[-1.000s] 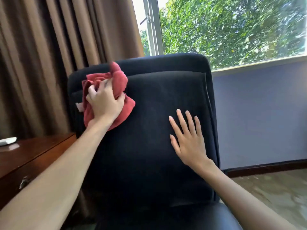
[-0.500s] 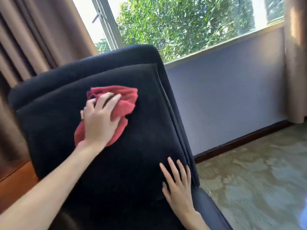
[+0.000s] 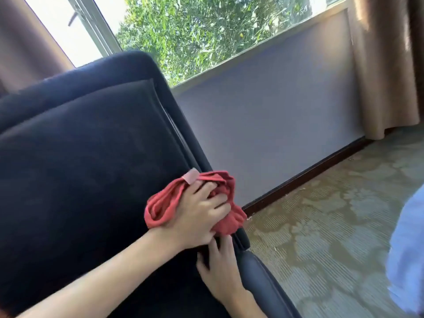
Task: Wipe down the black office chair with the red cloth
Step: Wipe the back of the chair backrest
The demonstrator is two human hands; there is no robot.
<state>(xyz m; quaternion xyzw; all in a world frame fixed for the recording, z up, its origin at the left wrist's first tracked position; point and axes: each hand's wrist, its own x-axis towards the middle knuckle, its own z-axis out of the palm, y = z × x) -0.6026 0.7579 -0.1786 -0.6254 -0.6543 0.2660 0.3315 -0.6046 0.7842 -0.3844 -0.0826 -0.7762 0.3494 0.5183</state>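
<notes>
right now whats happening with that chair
A person is wiping the black office chair with a bunched red cloth. The left hand presses the cloth against the lower right edge of the backrest, fingers curled into the fabric. The right hand rests flat on the chair just below it, fingers straight, steadying it. Behind the chair are a window, brown curtains and a patterned carpet.

Sunlit window, brown curtains, grey-violet wall, patterned carpet.
</notes>
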